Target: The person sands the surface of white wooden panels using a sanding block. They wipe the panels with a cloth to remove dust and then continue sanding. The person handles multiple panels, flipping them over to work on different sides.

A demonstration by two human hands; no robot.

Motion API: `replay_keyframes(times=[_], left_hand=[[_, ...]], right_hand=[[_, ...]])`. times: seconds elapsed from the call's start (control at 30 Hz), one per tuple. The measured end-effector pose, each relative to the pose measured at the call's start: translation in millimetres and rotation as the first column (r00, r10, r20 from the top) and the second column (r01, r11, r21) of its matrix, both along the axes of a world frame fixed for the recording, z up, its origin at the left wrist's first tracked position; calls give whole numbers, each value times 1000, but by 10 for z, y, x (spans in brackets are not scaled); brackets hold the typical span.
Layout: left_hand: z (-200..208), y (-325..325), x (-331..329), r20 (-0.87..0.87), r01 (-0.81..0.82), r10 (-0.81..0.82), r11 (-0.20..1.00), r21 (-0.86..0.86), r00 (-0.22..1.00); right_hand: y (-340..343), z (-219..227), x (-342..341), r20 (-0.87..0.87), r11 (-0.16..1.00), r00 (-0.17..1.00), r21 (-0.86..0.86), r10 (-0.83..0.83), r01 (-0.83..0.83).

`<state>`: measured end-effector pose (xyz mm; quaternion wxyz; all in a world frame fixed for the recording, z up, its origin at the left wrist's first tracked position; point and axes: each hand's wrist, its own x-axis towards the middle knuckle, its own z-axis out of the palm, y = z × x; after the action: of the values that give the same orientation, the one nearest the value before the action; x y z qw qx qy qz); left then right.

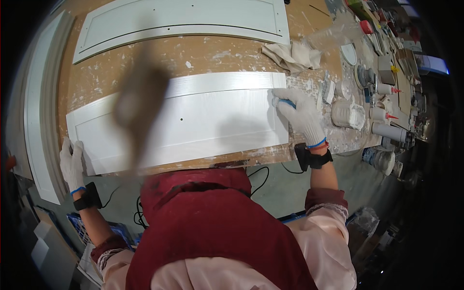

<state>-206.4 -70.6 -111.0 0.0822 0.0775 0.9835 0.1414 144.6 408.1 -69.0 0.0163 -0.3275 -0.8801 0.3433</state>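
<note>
A long white panel with a raised border and one small hole lies on the worktable in front of me. My left hand, in a white knitted glove, grips the panel's left end near the front corner. At the panel's right end is my gloved right hand, its fingers closed around a small blue item. Most of that item is hidden by the fingers, so its kind is unclear. A blurred dark shape close to the camera covers part of the panel's left half.
Another white panel lies at the back, and stacked panels stand along the left. A crumpled cloth lies behind my right hand. To the right are a paint-smeared tub, red-tipped bottles and a clear plastic bottle.
</note>
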Motion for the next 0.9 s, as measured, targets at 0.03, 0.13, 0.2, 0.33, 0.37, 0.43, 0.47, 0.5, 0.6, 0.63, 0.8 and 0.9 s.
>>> replay_keyframes(times=[0.03, 0.13, 0.2, 0.33, 0.37, 0.43, 0.47, 0.5, 0.6, 0.63, 0.8, 0.9], left_hand=[[4, 0, 5, 6, -11, 11, 1000, -2, 1000], [9, 68, 1, -33, -34, 34, 999, -9, 999], [20, 89, -35, -14, -11, 12, 1000, 16, 1000], [56, 94, -88, 49, 9, -11, 999, 39, 999], [58, 100, -85, 52, 12, -14, 999, 43, 999], [73, 129, -82, 55, 18, -21, 998, 52, 998], [58, 111, -93, 42, 26, -28, 998, 50, 999], [32, 84, -105, 29, 33, -34, 998, 48, 999], [38, 84, -104, 40, 40, -43, 997, 64, 998], [43, 91, -99, 52, 40, -44, 997, 72, 998], [55, 104, -86, 14, 57, -57, 998, 34, 998], [62, 126, -84, 27, 52, -53, 998, 21, 998]], right_hand=[[-40, 13, 61, 3, 1000, 1000, -17, 12, -12], [-143, 24, 265, 12, 998, 999, -32, 47, -47], [-218, 58, 375, 66, 996, 998, -84, 14, -8], [-367, 108, 494, 65, 993, 998, -117, 8, 0], [-389, 93, 527, 35, 996, 999, -86, 33, -30], [-421, 73, 550, 10, 996, 999, -75, 45, -45], [-447, 62, 542, 17, 995, 999, -98, 34, -33], [-460, 56, 535, 25, 992, 999, -121, 25, -22], [-457, 25, 525, 24, 995, 999, -90, 33, -30], [-456, 32, 504, 42, 996, 999, -89, 24, -20], [-416, -17, 444, 68, 1000, 998, -11, 1, 0], [-438, 66, 449, 90, 995, 992, 19, 91, -93]])
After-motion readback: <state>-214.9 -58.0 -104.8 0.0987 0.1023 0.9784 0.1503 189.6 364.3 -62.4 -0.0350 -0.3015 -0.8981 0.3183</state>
